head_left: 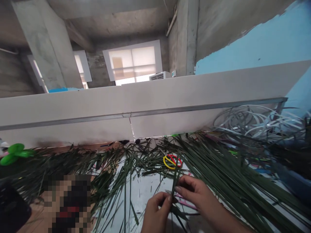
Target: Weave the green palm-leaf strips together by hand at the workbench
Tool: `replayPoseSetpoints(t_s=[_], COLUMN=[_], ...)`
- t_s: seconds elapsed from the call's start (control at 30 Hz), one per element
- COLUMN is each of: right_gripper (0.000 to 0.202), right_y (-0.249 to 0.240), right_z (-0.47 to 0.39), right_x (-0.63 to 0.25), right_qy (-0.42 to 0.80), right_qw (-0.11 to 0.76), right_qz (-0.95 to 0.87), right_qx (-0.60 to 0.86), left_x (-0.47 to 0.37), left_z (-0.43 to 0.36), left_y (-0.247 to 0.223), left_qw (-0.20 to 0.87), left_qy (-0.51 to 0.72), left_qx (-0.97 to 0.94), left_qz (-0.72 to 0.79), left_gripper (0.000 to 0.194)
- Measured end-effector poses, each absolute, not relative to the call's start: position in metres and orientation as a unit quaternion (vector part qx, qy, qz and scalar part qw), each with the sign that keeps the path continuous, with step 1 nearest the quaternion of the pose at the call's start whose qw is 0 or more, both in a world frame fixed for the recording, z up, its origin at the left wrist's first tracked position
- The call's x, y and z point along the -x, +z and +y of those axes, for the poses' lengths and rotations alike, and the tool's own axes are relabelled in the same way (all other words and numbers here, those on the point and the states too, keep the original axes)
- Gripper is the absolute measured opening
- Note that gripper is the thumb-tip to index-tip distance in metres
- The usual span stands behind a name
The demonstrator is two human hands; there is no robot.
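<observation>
Between my hands are narrow green leaf strips (175,176), standing upright with their lower ends splaying out below my fingers. My left hand (157,207) pinches them low down, thumb against fingers. My right hand (193,191) is closed on the same strips slightly higher and to the right. Just beyond my fingers lie scissors (173,161) with one yellow and one red handle loop, their blades pointing away into the leaf scraps. A pink object (186,201), partly covered by my right hand, rests on the white work surface (143,187).
Long green leaves (218,174) are heaped to the right, with more cut leaves (116,191) on the left. Coiled white strips (245,121) stand at the back right. A low white partition (155,97) runs behind. A green balloon-like thing (16,153) is at far left.
</observation>
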State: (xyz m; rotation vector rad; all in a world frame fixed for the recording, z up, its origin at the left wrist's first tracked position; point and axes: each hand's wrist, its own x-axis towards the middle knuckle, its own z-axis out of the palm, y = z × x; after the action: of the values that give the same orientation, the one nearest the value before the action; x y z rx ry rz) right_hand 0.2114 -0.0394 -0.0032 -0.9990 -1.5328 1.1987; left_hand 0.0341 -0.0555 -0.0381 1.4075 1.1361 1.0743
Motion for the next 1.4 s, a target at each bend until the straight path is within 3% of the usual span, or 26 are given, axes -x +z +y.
replayPoseSetpoints(t_s=[0.2,0.37,0.53,0.8,0.87,0.93,1.03,1.1,1.23,1.4], right_gripper=[0.018,0.022,0.021,0.028,0.026,0.022,0.018,0.018,0.022,0.014], right_y=[0.005,0.030,0.036,0.033,0.034,0.031,0.019,0.007,-0.003,0.003], right_z=[-0.041,-0.050,-0.045,-0.019,-0.013,-0.012,-0.016,-0.021,-0.025,-0.031], right_x=[-0.212,-0.218,-0.230,-0.262,-0.270,-0.277,-0.283,-0.285,-0.289,-0.289], right_qy=[0.408,0.267,0.213,0.174,0.190,0.196,0.144,0.093,0.021,0.068], right_qw=[0.438,0.371,0.340,0.439,0.397,0.302,0.148,0.094,0.087,0.088], right_qz=[-0.675,-0.772,-0.814,-0.728,-0.736,-0.765,-0.798,-0.803,-0.788,-0.789], right_qx=[0.432,0.442,0.419,0.497,0.515,0.534,0.566,0.581,0.609,0.604], left_x=[-0.032,-0.017,-0.005,-0.004,-0.003,0.000,0.004,0.005,0.005,0.006], left_z=[-0.059,-0.050,-0.043,-0.042,-0.040,-0.037,-0.033,-0.031,-0.028,-0.027], left_y=[-0.023,0.005,0.010,-0.005,-0.007,-0.008,-0.010,-0.011,-0.014,-0.012], left_qw=[0.379,0.374,0.286,0.219,0.220,0.215,0.209,0.218,0.257,0.311], left_qy=[0.440,0.515,0.547,0.516,0.509,0.508,0.511,0.508,0.498,0.496], left_qx=[-0.637,-0.582,-0.581,-0.630,-0.633,-0.632,-0.628,-0.628,-0.632,-0.620], left_qz=[0.506,0.506,0.530,0.537,0.541,0.545,0.548,0.547,0.535,0.522], left_gripper=[0.020,0.027,0.030,0.026,0.029,0.031,0.032,0.034,0.036,0.036])
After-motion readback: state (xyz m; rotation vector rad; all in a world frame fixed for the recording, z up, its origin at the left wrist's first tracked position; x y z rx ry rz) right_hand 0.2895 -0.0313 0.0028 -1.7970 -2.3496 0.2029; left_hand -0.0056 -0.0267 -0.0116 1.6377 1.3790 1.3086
